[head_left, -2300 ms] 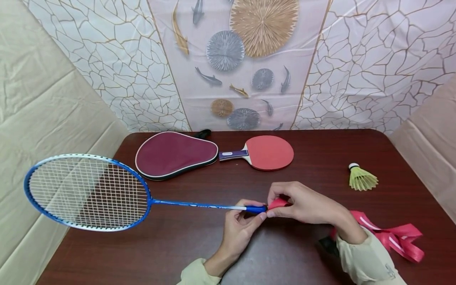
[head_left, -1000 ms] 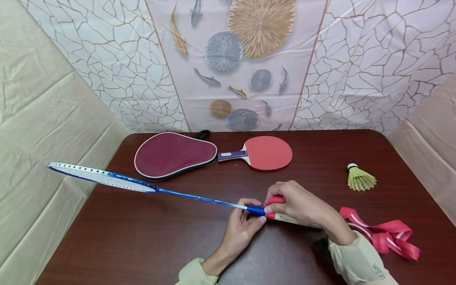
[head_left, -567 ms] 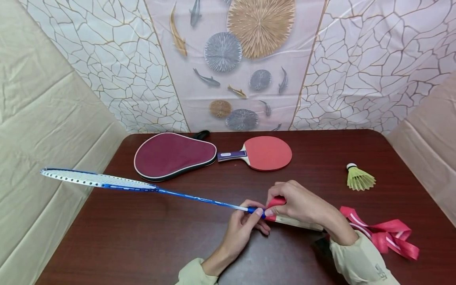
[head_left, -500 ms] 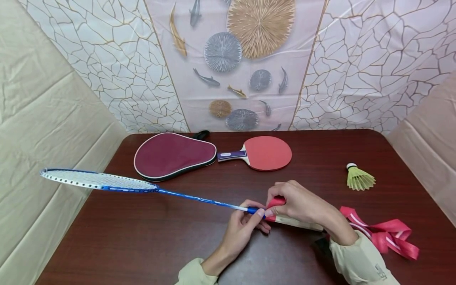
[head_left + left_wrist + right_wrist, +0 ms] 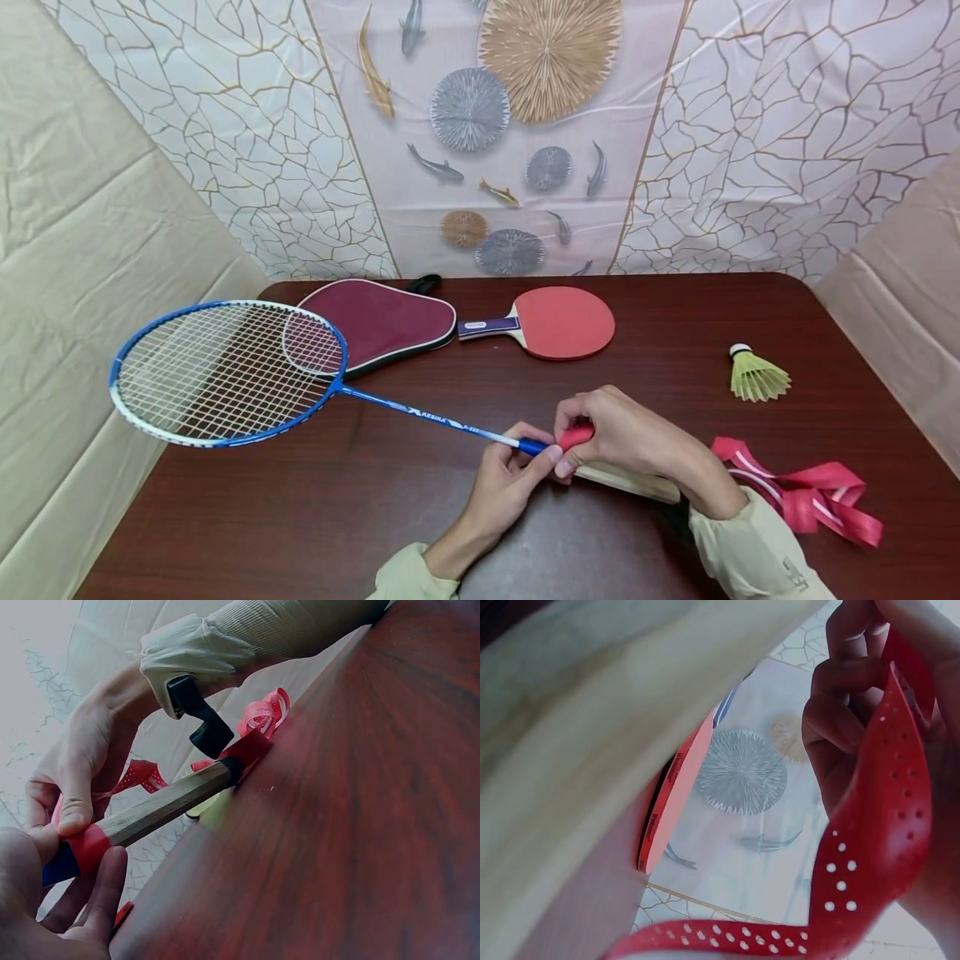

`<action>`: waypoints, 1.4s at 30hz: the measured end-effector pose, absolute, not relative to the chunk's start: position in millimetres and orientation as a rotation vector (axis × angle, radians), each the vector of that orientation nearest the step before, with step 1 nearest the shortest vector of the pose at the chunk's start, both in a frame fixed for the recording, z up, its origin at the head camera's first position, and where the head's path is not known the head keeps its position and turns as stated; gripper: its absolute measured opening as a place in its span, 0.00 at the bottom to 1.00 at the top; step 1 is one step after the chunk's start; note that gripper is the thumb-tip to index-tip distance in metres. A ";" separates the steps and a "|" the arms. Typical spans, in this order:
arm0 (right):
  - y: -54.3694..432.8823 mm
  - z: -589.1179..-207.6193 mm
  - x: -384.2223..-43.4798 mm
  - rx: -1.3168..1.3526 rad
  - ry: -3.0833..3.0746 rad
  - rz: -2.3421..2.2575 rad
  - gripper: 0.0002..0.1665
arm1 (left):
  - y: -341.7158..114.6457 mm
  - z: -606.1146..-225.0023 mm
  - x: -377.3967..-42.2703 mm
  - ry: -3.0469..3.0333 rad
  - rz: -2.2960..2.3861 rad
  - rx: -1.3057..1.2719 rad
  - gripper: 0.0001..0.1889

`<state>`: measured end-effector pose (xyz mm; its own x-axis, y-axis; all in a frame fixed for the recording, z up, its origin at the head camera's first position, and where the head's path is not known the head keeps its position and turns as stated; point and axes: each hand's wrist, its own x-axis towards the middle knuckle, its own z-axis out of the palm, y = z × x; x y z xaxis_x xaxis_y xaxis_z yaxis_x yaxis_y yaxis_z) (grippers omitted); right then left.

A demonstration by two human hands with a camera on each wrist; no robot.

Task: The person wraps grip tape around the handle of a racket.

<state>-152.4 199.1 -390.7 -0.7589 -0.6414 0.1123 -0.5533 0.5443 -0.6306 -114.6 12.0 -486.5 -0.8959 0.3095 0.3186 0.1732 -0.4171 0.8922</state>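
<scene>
My left hand [image 5: 504, 487] pinches the blue cone of a badminton racket [image 5: 420, 414] between thumb and fingers. The racket's strung head tilts up at the left, over part of the maroon case. My right hand [image 5: 630, 433] pinches red perforated grip tape [image 5: 870, 817] against the top of the handle, just beside the left fingertips. In the left wrist view a band of tape wraps the handle by the blue cone, and bare wood [image 5: 169, 802] shows below it. The tape's loose length [image 5: 813, 492] lies curled on the table at the right, partly behind the right sleeve.
A maroon paddle case [image 5: 375, 321] and a red table tennis paddle [image 5: 566, 323] lie at the back of the dark wooden table [image 5: 300, 517]. A yellow shuttlecock [image 5: 757, 373] rests at the right. Patterned cloth [image 5: 480, 167] hangs behind the table.
The racket has turned about its shaft, its head going from face-on to nearly edge-on and back to face-on. My right hand stays at the handle top with the tape; the left fingers have shifted on the cone.
</scene>
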 end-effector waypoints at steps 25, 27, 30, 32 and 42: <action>197.0 -394.7 -150.9 -0.947 2.574 -0.924 0.28 | 9.8 -483.7 -114.2 1.716 2.477 0.678 0.06; 197.6 -394.8 -151.6 -0.953 2.577 -0.910 0.28 | 9.9 -483.3 -114.4 1.708 2.479 0.676 0.06; 198.4 -396.4 -152.7 -0.982 2.564 -0.908 0.27 | 9.6 -484.1 -114.3 1.717 2.479 0.668 0.06; 199.5 -396.6 -152.9 -1.015 2.541 -0.919 0.27 | 9.4 -484.3 -114.1 1.729 2.478 0.665 0.06; 208.0 -390.0 -152.5 -1.166 2.351 -1.091 0.22 | 7.6 -481.8 -115.5 1.730 2.477 0.595 0.06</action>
